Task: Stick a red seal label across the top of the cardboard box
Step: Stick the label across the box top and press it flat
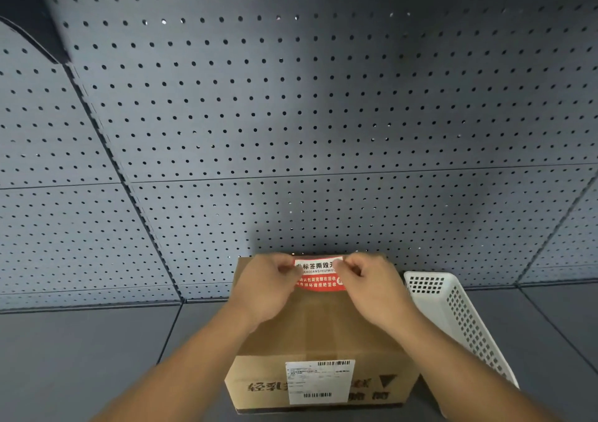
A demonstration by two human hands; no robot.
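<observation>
Pegboard bkgd; red seal label (318,274) w/ white text

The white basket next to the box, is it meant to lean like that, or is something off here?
The white basket stands tilted, leaning beside the cardboard box rather than flat on the shelf. Otherwise nothing stands out: the left hand and right hand hold the red seal label roughly level at the box's far edge.

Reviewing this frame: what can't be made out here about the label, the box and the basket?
Head view only:
- Red seal label: both ends are covered by the left hand and right hand; whether it is stuck down cannot be told.
- Cardboard box: its far edge is hidden behind hands and label.
- Shipping label: print too small.
- White basket: contents not visible.
</observation>
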